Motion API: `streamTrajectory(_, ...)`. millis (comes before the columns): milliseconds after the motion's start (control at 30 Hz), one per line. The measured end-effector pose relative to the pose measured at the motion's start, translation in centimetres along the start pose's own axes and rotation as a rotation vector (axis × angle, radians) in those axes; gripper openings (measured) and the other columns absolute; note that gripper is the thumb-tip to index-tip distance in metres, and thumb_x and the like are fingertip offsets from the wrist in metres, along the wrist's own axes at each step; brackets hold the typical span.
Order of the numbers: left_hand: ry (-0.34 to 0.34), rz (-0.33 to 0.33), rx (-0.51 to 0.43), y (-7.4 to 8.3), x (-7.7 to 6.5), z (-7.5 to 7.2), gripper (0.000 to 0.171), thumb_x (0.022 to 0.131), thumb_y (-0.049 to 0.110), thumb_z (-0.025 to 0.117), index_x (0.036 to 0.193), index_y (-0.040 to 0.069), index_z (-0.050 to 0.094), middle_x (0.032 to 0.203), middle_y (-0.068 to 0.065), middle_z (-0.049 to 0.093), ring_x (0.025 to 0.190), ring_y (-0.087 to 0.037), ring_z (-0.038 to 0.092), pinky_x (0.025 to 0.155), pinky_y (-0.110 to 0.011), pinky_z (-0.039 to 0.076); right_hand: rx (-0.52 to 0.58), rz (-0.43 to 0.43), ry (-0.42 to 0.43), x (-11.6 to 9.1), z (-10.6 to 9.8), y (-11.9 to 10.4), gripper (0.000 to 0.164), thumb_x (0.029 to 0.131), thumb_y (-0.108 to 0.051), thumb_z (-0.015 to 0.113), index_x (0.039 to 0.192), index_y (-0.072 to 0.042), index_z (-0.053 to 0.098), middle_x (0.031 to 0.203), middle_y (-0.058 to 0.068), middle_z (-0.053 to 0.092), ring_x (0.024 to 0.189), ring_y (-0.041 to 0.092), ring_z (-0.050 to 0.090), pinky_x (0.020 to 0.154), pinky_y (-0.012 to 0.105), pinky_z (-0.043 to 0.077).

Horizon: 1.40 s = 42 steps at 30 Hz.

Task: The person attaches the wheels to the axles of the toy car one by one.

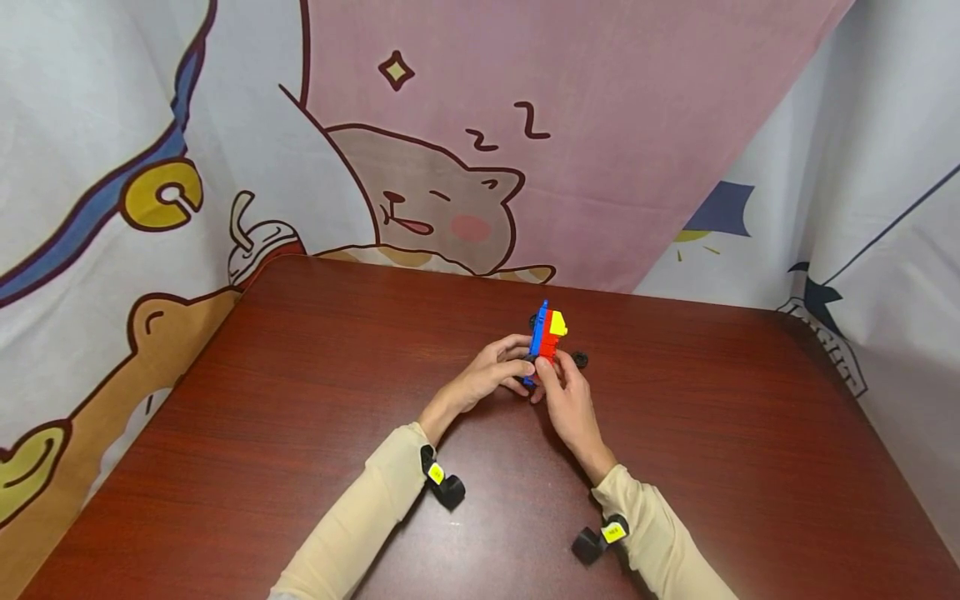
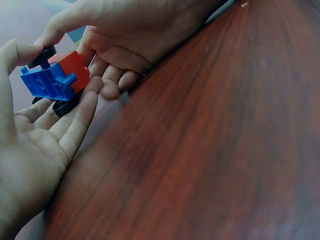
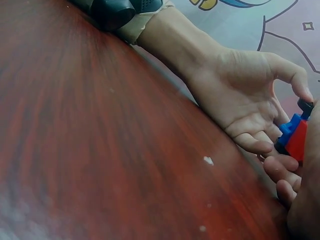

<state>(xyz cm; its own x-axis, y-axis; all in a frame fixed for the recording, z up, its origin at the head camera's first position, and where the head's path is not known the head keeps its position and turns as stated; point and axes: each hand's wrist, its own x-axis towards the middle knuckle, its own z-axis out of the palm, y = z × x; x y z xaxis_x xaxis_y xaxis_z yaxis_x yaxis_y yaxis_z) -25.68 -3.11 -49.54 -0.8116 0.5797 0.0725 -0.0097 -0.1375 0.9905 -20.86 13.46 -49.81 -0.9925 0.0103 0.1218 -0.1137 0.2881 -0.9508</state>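
Between both hands is a toy block car [image 1: 539, 337], with a blue base, red bricks, a yellow brick [image 1: 557, 323] and black wheels. In the head view it stands tilted on end. My left hand [image 1: 486, 375] grips the blue base side, its thumb on a black wheel [image 2: 42, 58] and its fingers under the car in the left wrist view. My right hand [image 1: 572, 407] pinches the near end by the red bricks [image 2: 73, 70], its thumb close to the same wheel. Another wheel [image 2: 66, 107] lies against the left fingers. The right wrist view shows the car partly hidden behind the right hand.
A black wheel [image 1: 580, 360] lies on the brown wooden table [image 1: 337, 333], just right of the right hand. Printed cloth [image 1: 585, 167] hangs behind the table and at its sides. Small white specks [image 3: 208, 160] show on the tabletop.
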Motion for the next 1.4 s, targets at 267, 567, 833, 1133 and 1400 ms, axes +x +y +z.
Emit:
streamTrajectory(267, 0.0, -0.013, 0.013, 0.18, 0.02, 0.06, 0.05, 0.093, 0.013, 0.058, 0.141, 0.001, 0.046, 0.138, -0.023, 0.055, 0.095, -0.015, 0.066, 0.077, -0.038, 0.062, 0.046, 0.006, -0.019, 0.19, -0.08, 0.16, 0.038, 0.106, -0.026, 0.049, 0.137, -0.005, 0.051, 0.097, 0.022, 0.069, 0.059, 0.029, 0.061, 0.06, 0.027, 0.053)
streamTrajectory(567, 0.008, -0.035, 0.01, -0.01, 0.24, 0.14, 0.051, 0.093, 0.014, 0.06, 0.141, 0.001, 0.046, 0.139, -0.022, 0.055, 0.097, -0.014, 0.065, 0.076, -0.034, 0.062, 0.048, -0.029, 0.012, 0.11, 0.06, 0.45, 0.039, 0.105, -0.035, 0.05, 0.133, -0.008, 0.053, 0.087, 0.015, 0.065, 0.056, 0.016, 0.058, 0.058, 0.025, 0.051)
streamTrajectory(833, 0.012, -0.029, 0.012, -0.17, 0.23, 0.06, 0.051, 0.093, 0.016, 0.06, 0.14, 0.002, 0.046, 0.139, -0.022, 0.055, 0.098, -0.015, 0.065, 0.076, -0.036, 0.062, 0.06, -0.033, 0.007, 0.12, 0.08, 0.42, 0.04, 0.105, -0.033, 0.049, 0.134, -0.006, 0.053, 0.088, 0.017, 0.064, 0.056, 0.016, 0.057, 0.057, 0.025, 0.051)
streamTrajectory(1133, 0.012, -0.033, 0.013, -0.12, 0.23, 0.07, 0.049, 0.093, 0.016, 0.06, 0.139, 0.001, 0.047, 0.137, -0.022, 0.057, 0.097, -0.015, 0.066, 0.076, -0.036, 0.062, 0.068, -0.026, 0.004, 0.14, 0.15, 0.46, 0.039, 0.105, -0.033, 0.05, 0.133, -0.005, 0.053, 0.087, 0.013, 0.064, 0.056, 0.014, 0.057, 0.057, 0.024, 0.052)
streamTrajectory(1400, 0.02, -0.048, 0.016, 0.06, 0.17, 0.14, 0.049, 0.094, 0.016, 0.059, 0.139, 0.002, 0.046, 0.138, -0.022, 0.056, 0.092, -0.015, 0.067, 0.077, -0.037, 0.062, 0.059, -0.023, 0.006, 0.27, 0.16, 0.62, 0.039, 0.105, -0.031, 0.05, 0.133, -0.003, 0.053, 0.087, 0.015, 0.064, 0.056, 0.015, 0.057, 0.057, 0.024, 0.051)
